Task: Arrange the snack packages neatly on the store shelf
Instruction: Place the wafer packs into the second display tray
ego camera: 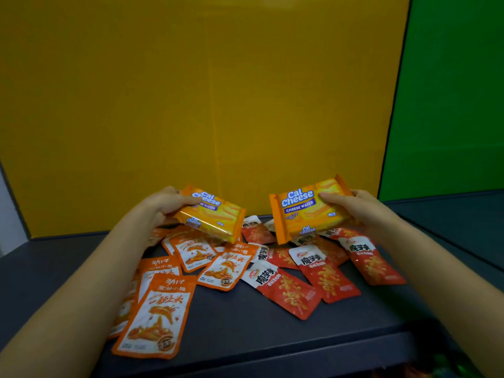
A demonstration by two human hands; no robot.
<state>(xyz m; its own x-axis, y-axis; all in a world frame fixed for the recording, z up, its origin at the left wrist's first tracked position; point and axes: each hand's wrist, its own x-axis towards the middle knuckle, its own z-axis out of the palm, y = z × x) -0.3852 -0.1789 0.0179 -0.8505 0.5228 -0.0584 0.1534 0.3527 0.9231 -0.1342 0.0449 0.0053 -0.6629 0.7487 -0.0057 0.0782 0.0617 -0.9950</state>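
My left hand [166, 204] grips one orange Cal Cheese wafer pack [212, 216] by its left end, lifted and tilted above the pile. A second Cal Cheese wafer pack [305, 214] is gripped at its right end by my right hand [357, 207], raised with its front facing me. Beneath them, on the dark grey shelf [245, 331], several orange fish-snack sachets [158, 312] lie scattered at the left. Several red konjac-snack sachets [324, 271] lie scattered at the right, some overlapping.
A yellow back panel [204, 105] closes the shelf behind the pile. A green panel [447, 99] stands at the right. The shelf's front edge [259, 358] runs below the sachets, with something dark and green below it at bottom right.
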